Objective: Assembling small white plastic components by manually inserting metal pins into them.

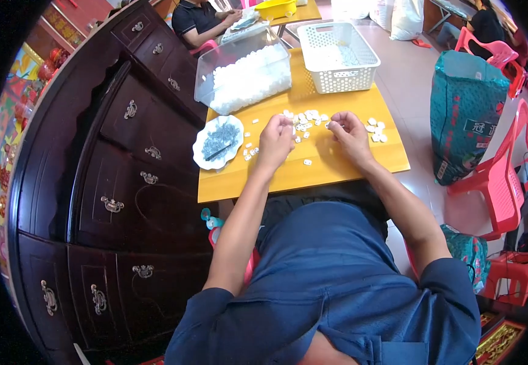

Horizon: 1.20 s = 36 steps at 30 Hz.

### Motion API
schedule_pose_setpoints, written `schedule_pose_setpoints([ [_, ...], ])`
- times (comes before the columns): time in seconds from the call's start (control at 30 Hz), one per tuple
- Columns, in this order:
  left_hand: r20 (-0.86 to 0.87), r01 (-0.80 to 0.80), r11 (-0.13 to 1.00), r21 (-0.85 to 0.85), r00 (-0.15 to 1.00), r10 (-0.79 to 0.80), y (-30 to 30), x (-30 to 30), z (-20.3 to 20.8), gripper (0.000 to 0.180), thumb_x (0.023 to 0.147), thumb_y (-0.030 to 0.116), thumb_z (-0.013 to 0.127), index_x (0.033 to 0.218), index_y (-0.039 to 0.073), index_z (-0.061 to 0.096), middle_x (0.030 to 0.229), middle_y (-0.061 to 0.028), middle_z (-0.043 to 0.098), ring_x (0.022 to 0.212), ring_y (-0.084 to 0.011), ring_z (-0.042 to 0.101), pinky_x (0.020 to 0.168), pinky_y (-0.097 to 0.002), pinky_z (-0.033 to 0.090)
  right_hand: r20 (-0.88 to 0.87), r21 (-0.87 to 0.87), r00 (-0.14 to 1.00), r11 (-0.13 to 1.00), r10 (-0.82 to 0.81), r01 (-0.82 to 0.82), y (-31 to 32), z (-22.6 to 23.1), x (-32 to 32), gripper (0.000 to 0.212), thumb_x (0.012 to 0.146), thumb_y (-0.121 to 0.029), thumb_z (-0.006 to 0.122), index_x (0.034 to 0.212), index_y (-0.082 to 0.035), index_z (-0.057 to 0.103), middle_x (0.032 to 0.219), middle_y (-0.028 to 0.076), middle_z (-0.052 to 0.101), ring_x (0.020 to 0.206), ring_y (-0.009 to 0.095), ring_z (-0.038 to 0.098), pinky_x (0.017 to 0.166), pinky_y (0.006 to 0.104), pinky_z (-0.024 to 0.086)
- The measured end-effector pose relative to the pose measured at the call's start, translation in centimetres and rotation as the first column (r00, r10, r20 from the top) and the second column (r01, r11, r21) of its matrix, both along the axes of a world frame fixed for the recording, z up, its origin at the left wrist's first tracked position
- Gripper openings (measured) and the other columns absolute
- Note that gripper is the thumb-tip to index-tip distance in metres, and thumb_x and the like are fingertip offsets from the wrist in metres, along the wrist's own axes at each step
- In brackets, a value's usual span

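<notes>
Over the yellow wooden table [258,179], my left hand [276,143] is closed with its fingers curled; whatever it may hold is hidden. To its right, my right hand [353,139] pinches thumb and forefinger around something too small to make out. Between and just beyond both hands lies a loose pile of small white plastic pieces [305,118]. Further small white pieces [376,129] sit in a group right of my right hand. A few smaller white bits [250,150] are scattered left of my left hand, beside a white scalloped plate [199,152] of tiny clear bluish parts [220,137].
A clear bin [201,85] full of white pieces and a white perforated basket [344,81] stand at the table's far side. Dark wooden drawers [112,164] line the left. A teal sack [465,121] and red plastic chair [498,188] stand right. Another person [194,24] works beyond.
</notes>
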<state>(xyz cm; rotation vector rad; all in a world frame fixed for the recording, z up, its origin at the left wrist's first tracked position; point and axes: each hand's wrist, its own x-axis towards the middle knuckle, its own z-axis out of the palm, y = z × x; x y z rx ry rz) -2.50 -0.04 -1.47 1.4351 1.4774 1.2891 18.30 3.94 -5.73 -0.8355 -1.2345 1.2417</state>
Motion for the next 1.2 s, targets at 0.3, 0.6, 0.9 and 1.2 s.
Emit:
schedule_pose_setpoints([
  [0.3, 0.288, 0.073, 0.996, -0.042, 0.956, -0.058, -2.8, -2.5, -1.3, 0.015, 0.098, 0.009, 0.058, 0.111, 0.003, 0.061, 0.088, -0.0042, 0.066, 0.062, -0.0061, 0.056, 0.056, -0.0212, 0.048, 0.049, 0.035, 0.996, 0.996, 0.081, -0.083, -0.7, -0.1, -1.1, 0.013, 0.094, -0.010, 0.067, 0.103, -0.003, 0.061, 0.091, 0.000, 0.062, 0.074, 0.006, 0.058, 0.064, 0.0227, 0.051],
  [0.6, 0.170, 0.088, 0.995, 0.036, 0.981, -0.093, -3.0, -1.2, -1.0, 0.022, 0.093, 0.004, 0.065, 0.115, 0.003, 0.063, 0.092, -0.0004, 0.065, 0.067, -0.0038, 0.056, 0.059, -0.0187, 0.047, 0.137, 0.084, 0.980, 0.984, 0.147, -0.159, -1.9, 0.3, -2.1, 0.016, 0.092, -0.011, 0.068, 0.105, -0.003, 0.062, 0.087, 0.000, 0.065, 0.069, 0.005, 0.060, 0.062, 0.0216, 0.052],
  [0.9, 0.023, 0.106, 0.988, 0.114, 0.994, -0.109, -3.4, -0.7, -0.7, 0.020, 0.094, 0.002, 0.065, 0.114, 0.003, 0.064, 0.095, 0.0014, 0.065, 0.071, -0.0015, 0.056, 0.062, -0.0179, 0.047, 0.187, 0.052, 0.942, 0.955, 0.277, -0.291, -2.3, 0.4, -2.2, 0.014, 0.094, -0.010, 0.068, 0.105, -0.006, 0.061, 0.090, -0.002, 0.062, 0.071, 0.003, 0.056, 0.063, 0.0206, 0.050],
  [1.2, -0.037, 0.189, 0.977, 0.098, 0.982, -0.186, -3.4, -0.6, -1.3, 0.021, 0.095, 0.003, 0.064, 0.115, 0.001, 0.067, 0.092, 0.0020, 0.068, 0.071, -0.0014, 0.056, 0.062, -0.0186, 0.047, 0.283, 0.130, 0.934, 0.956, 0.219, -0.264, -2.4, 0.3, -2.2, 0.011, 0.091, -0.009, 0.068, 0.099, -0.004, 0.063, 0.083, 0.001, 0.064, 0.067, 0.006, 0.059, 0.060, 0.0230, 0.051],
])
